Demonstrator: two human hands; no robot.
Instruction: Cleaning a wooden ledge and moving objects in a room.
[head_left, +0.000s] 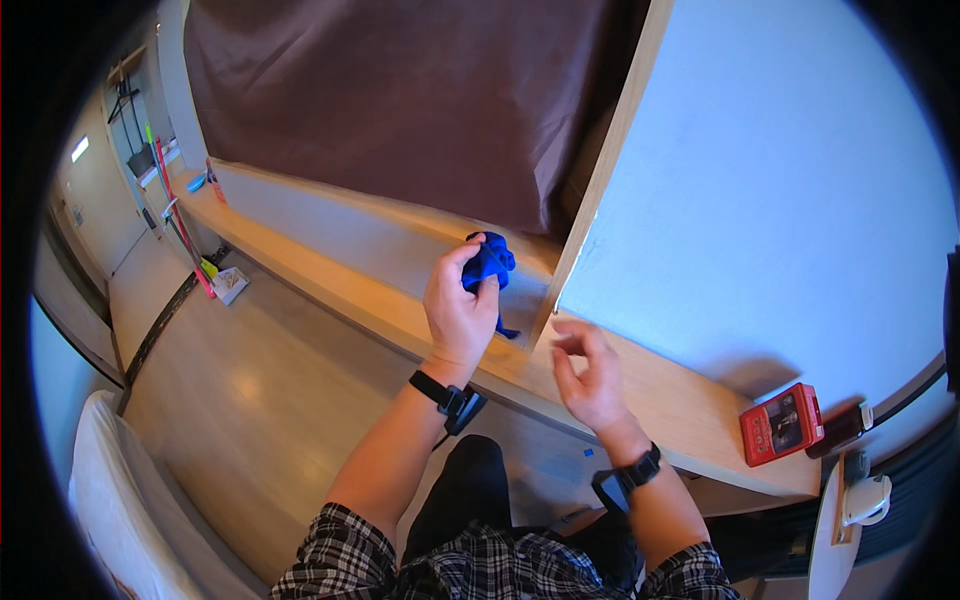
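Observation:
A crumpled blue cloth (491, 262) is bunched in my left hand (463, 304), with a loose tail hanging below the thumb. That hand is raised in front of the wooden ledge (360, 292), close to the right end of the window recess. My right hand (592, 375) is to the right of it and lower, slightly blurred. Its fingers are curled but apart, with nothing between thumb and fingertips. Just beyond those fingertips is the lower end of the wooden window frame (544, 322). Both wrists wear black straps with small devices.
A brown curtain (390, 97) covers the window. On the ledge's right end stand a red box (781, 425) and a dark bottle (836, 429). A white kettle (866, 501) is at far right. A dustpan (229, 285) and red-handled broom (172, 202) stand at left, near a white-covered bed (127, 495).

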